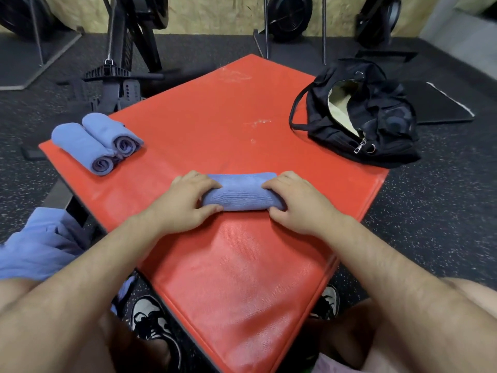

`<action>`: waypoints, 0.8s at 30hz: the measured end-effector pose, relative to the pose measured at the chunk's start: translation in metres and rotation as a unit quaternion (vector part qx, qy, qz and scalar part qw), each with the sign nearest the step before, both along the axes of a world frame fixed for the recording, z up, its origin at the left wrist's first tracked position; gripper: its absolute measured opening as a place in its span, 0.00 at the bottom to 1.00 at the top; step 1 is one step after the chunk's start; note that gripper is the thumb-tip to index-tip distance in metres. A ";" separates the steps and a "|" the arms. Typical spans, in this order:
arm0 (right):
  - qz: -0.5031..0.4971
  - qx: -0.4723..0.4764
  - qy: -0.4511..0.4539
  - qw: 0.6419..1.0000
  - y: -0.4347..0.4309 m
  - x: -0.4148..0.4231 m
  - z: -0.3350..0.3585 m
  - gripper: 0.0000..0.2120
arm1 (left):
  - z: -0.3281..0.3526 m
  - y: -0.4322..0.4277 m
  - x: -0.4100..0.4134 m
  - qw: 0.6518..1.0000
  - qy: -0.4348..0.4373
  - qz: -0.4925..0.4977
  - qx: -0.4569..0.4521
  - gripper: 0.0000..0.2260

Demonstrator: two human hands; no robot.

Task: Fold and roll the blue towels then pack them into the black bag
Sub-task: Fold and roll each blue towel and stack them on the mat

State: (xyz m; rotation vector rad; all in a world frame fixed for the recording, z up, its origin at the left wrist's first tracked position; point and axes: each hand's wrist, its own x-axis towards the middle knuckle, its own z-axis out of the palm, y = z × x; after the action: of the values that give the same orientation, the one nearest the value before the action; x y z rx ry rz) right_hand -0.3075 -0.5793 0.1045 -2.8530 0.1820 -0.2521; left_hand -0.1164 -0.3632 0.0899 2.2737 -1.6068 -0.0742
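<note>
Both hands, left hand (180, 202) and right hand (298, 203), curl round rolled towel (240, 191) at frame centre, on red mat (242, 278) | risk: loosening grip lets roll unwind before black bag (357, 114), upper right

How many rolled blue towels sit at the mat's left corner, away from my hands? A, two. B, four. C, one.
A: two rolled towels lie side by side on the red mat; the left hand and right hand grip a third roll.
</note>
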 end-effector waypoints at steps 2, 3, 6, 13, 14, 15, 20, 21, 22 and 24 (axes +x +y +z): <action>-0.001 0.053 0.042 0.998 0.001 -0.003 0.009 0.22 | 0.007 0.001 0.002 0.999 0.047 -0.015 0.016 0.25; -0.005 0.079 0.071 0.994 0.002 -0.004 0.013 0.20 | 0.009 0.002 0.001 0.998 0.056 -0.027 0.017 0.22; -0.028 0.127 0.106 0.986 0.004 -0.002 0.014 0.17 | 0.010 0.002 -0.008 0.998 0.052 -0.038 -0.004 0.17; -0.040 0.076 -0.046 0.995 0.007 0.004 0.008 0.10 | 0.015 -0.013 -0.027 0.981 -0.151 -0.084 -0.085 0.17; -0.038 0.058 -0.059 0.996 0.009 0.004 0.008 0.09 | 0.016 -0.015 -0.028 0.983 -0.148 -0.088 -0.070 0.17; -0.046 0.049 -0.065 0.996 0.010 0.004 0.007 0.09 | 0.016 -0.016 -0.028 0.986 -0.139 -0.082 -0.050 0.19; -0.070 0.044 0.006 0.997 0.009 0.005 0.003 0.22 | 0.004 -0.024 -0.022 0.987 -0.146 -0.045 0.048 0.33; -0.063 0.033 0.026 0.997 0.010 0.006 0.003 0.24 | 0.003 -0.027 -0.021 0.987 -0.145 -0.038 0.059 0.34; -0.062 0.024 0.038 0.997 0.010 0.007 0.003 0.26 | 0.002 -0.030 -0.021 0.987 -0.145 -0.029 0.061 0.35; -0.072 0.019 0.043 0.996 0.011 0.012 0.003 0.25 | 0.004 -0.039 -0.021 0.988 -0.141 -0.016 0.062 0.36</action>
State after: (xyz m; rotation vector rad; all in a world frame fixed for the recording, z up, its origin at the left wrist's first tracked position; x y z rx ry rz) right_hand -0.2952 -0.5687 0.1076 -2.8185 0.4071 -0.1515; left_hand -0.1370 -0.4023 0.0935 2.4421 -1.8254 0.1501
